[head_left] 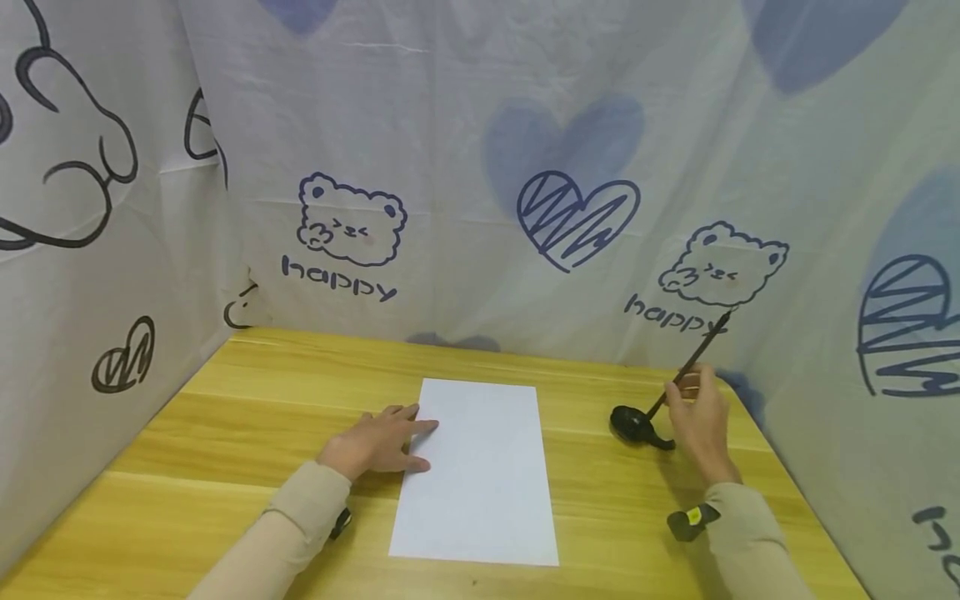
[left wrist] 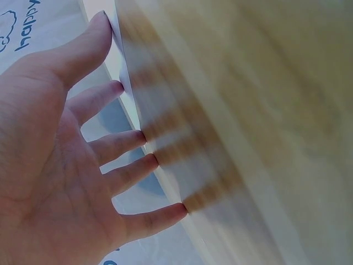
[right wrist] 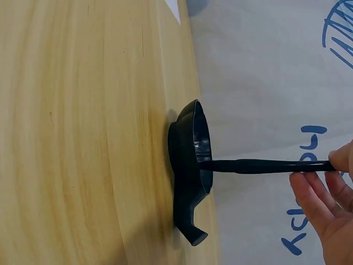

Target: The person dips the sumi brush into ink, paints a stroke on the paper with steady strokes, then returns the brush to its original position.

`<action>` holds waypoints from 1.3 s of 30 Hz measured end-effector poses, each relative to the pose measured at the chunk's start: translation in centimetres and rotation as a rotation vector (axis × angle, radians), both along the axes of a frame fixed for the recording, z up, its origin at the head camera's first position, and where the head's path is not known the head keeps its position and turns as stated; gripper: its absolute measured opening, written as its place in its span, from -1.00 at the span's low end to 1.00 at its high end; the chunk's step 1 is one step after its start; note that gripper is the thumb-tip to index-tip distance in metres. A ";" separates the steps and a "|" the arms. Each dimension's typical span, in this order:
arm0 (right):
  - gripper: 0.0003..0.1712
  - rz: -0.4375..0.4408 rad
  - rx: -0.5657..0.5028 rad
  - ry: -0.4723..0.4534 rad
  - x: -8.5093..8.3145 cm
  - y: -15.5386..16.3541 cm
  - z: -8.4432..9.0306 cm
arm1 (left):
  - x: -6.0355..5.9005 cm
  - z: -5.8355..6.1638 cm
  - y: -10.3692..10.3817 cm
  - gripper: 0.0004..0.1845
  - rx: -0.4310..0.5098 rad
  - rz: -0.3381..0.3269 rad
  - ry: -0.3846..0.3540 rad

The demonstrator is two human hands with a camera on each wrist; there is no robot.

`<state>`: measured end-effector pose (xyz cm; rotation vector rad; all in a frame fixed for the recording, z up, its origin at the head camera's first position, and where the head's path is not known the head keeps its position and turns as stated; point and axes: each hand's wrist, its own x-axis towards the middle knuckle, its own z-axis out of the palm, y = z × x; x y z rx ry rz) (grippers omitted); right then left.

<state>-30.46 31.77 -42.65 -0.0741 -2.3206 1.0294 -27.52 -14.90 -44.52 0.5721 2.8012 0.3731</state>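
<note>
Black brush (head_left: 705, 344), probably light and stiff, best held mid-handle: right grip (head_left: 701, 412) pinches it at four o'clock; left grip (head_left: 378, 442), spread, touches paper (head_left: 480, 483).

Room runs along the left edge of the surface (head_left: 187, 500); near its far right corner, a black dish (right wrist: 185, 146) and slanted brush (right wrist: 265, 166) obstruct passage.

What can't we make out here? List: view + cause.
Lower tip of the black stick: right wrist view, hidden inside the black dish by its wall.
Dish floor, any contents: right wrist view, same wall.
Part of the right hand: right wrist view, cut off by the right edge.
Paper under the left hand: head view, covered by fingers.
Any lettering on the yellow label: head view, too small.
</note>
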 end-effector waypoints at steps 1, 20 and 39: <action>-0.70 -0.003 -0.001 0.005 0.0 0.0 0.0 | 0.0 -0.1 0.0 -0.27 0.000 -0.001 0.001; -0.69 0.021 0.070 0.019 0.0 -0.2 0.0 | -0.1 -0.3 0.0 -0.27 -0.010 -0.001 0.003; -0.60 0.043 0.093 -0.002 0.0 0.2 -0.1 | -0.1 -0.2 0.0 -0.28 -0.016 -0.001 0.009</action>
